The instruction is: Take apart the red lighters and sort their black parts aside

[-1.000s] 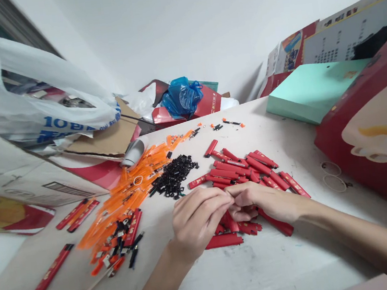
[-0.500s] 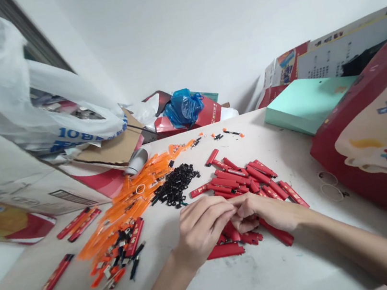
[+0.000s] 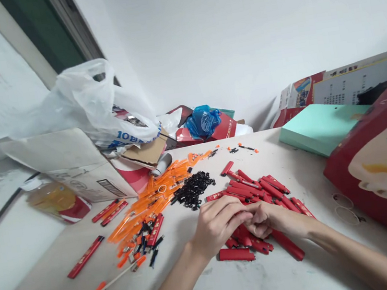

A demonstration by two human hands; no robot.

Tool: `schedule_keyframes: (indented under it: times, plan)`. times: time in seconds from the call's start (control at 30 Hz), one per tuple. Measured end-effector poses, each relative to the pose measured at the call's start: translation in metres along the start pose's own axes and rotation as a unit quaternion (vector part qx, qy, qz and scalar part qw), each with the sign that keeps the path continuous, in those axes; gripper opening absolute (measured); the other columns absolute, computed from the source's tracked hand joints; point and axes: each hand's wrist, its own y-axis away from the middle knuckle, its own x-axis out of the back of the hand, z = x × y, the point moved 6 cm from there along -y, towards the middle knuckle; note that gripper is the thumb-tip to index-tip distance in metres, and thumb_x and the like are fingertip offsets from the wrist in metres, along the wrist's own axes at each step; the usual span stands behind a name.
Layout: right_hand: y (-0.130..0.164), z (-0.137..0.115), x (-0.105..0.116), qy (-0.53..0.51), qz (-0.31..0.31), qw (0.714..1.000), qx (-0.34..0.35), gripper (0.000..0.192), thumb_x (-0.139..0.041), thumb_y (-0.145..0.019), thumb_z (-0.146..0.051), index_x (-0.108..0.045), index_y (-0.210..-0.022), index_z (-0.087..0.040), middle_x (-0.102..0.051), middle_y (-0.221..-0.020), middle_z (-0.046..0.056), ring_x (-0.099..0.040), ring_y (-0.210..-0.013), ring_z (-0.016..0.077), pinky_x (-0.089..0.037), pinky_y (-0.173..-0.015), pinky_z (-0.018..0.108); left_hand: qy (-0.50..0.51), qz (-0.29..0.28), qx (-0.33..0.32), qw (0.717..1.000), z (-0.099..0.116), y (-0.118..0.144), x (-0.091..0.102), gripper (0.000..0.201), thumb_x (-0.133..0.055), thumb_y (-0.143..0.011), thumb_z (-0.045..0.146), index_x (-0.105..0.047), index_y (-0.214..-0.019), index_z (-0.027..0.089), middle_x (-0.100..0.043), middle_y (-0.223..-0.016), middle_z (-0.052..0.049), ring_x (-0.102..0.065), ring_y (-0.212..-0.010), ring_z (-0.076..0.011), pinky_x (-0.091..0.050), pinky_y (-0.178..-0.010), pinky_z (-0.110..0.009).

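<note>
My left hand [image 3: 218,222] and my right hand [image 3: 271,216] meet fingertip to fingertip over a heap of short red tubes [image 3: 258,191] on the white table [image 3: 236,284]. Their fingers are pinched together on something small that I cannot make out. More red tubes [image 3: 237,253] lie just under and in front of the hands. A pile of small black parts [image 3: 194,189] sits just beyond my left hand. Further left lies a spread of orange plastic strips [image 3: 151,202].
A cardboard box [image 3: 73,165] with a white plastic bag [image 3: 93,106] stands at the left. A mint-green box [image 3: 316,127] and a large red box [image 3: 386,169] stand at the right. Loose red tubes [image 3: 85,256] lie at the left. Two rubber bands [image 3: 345,209] lie by the red box.
Both hands stay pinched together over the red tubes. The camera has tilted up and swung, so the table scene sits lower and more of the wall and window shows.
</note>
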Motion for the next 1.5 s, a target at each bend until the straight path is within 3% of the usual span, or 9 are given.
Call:
schedule_keyframes:
  times: [0.2, 0.57, 0.9, 1.1, 1.2, 1.27, 1.37, 1.43, 1.5]
  plan:
    - [0.0, -0.006, -0.002, -0.009, -0.021, 1.0, 0.014, 0.007, -0.042, -0.079, -0.027, -0.044, -0.079, -0.02, -0.027, -0.065, -0.006, -0.017, -0.059, 0.0126, -0.017, -0.056, 0.03, 0.0, 0.003, -0.009, 1.0, 0.001, -0.001, 0.0, 0.005, -0.068, -0.094, 0.02, -0.066, -0.092, 0.016, -0.074, -0.086, -0.003, -0.07, -0.078, -0.0139, -0.053, -0.072, -0.026]
    - [0.001, -0.001, 0.001, -0.01, -0.007, 1.0, 0.0, 0.01, -0.045, -0.08, -0.03, -0.044, -0.08, -0.02, -0.03, -0.067, -0.005, -0.019, -0.06, 0.0123, -0.018, -0.056, 0.031, 0.007, 0.003, -0.023, 1.0, 0.003, -0.002, 0.001, 0.004, -0.065, -0.096, 0.018, -0.066, -0.093, 0.015, -0.073, -0.085, -0.003, -0.07, -0.077, -0.0133, -0.053, -0.069, -0.025]
    - [0.003, -0.004, 0.002, 0.039, 0.005, 0.999, -0.017, 0.005, -0.041, -0.078, -0.025, -0.04, -0.079, -0.021, -0.029, -0.068, -0.005, -0.02, -0.061, 0.0123, -0.02, -0.057, 0.03, 0.033, -0.007, 0.006, 0.999, -0.002, 0.003, -0.003, 0.004, -0.065, -0.095, 0.019, -0.067, -0.096, 0.016, -0.073, -0.088, -0.004, -0.069, -0.079, -0.0137, -0.056, -0.071, -0.025]
    - [0.003, -0.007, 0.006, 0.074, 0.011, 0.997, 0.003, 0.007, -0.042, -0.079, -0.022, -0.034, -0.076, -0.022, -0.024, -0.07, -0.005, -0.017, -0.062, 0.0127, -0.019, -0.056, 0.03, 0.092, -0.013, 0.067, 0.993, -0.009, 0.0, -0.004, 0.009, -0.066, -0.095, 0.026, -0.069, -0.093, 0.018, -0.073, -0.086, -0.004, -0.068, -0.08, -0.0156, -0.057, -0.075, -0.028]
    - [0.009, -0.017, 0.012, 0.129, 0.047, 0.989, 0.046, 0.014, -0.041, -0.085, -0.023, -0.031, -0.076, -0.023, -0.023, -0.071, -0.005, -0.019, -0.061, 0.0129, -0.021, -0.056, 0.029, 0.112, 0.004, 0.148, 0.983, -0.019, 0.0, -0.004, 0.007, -0.065, -0.096, 0.024, -0.069, -0.097, 0.019, -0.073, -0.088, -0.004, -0.067, -0.078, -0.0148, -0.055, -0.071, -0.027]
    - [0.015, -0.03, 0.027, 0.223, 0.121, 0.962, 0.097, 0.014, -0.041, -0.091, -0.025, -0.036, -0.078, -0.023, -0.031, -0.071, -0.004, -0.028, -0.063, 0.0137, -0.027, -0.059, 0.028, 0.123, 0.02, 0.219, 0.968, -0.031, 0.003, -0.005, 0.013, -0.059, -0.097, 0.019, -0.068, -0.106, 0.019, -0.072, -0.092, -0.004, -0.067, -0.076, -0.0133, -0.053, -0.066, -0.024]
    - [0.016, -0.056, 0.058, 0.421, 0.236, 0.86, 0.167, 0.015, -0.043, -0.098, -0.029, -0.049, -0.087, -0.022, -0.053, -0.08, 0.0, -0.045, -0.073, 0.017, -0.038, -0.07, 0.03, 0.15, 0.033, 0.299, 0.942, -0.049, 0.01, -0.006, 0.019, -0.053, -0.093, 0.012, -0.064, -0.107, 0.018, -0.07, -0.087, -0.003, -0.064, -0.067, -0.0111, -0.05, -0.058, -0.021]
    - [0.002, -0.069, 0.08, 0.525, 0.265, 0.789, 0.175, 0.015, -0.046, -0.098, -0.027, -0.058, -0.103, -0.02, -0.066, -0.1, 0.007, -0.056, -0.082, 0.0201, -0.045, -0.078, 0.033, 0.164, 0.044, 0.329, 0.929, -0.06, 0.014, -0.005, 0.016, -0.054, -0.09, 0.013, -0.063, -0.104, 0.017, -0.068, -0.083, -0.001, -0.06, -0.062, -0.0099, -0.047, -0.054, -0.019]
    - [-0.025, -0.073, 0.1, 0.641, 0.244, 0.717, 0.126, 0.029, -0.043, -0.097, -0.019, -0.063, -0.118, -0.017, -0.068, -0.119, 0.012, -0.061, -0.102, 0.0241, -0.047, -0.092, 0.036, 0.165, 0.057, 0.346, 0.922, -0.067, 0.015, -0.002, 0.014, -0.057, -0.088, 0.015, -0.063, -0.101, 0.017, -0.068, -0.085, -0.002, -0.057, -0.059, -0.0087, -0.043, -0.051, -0.019]
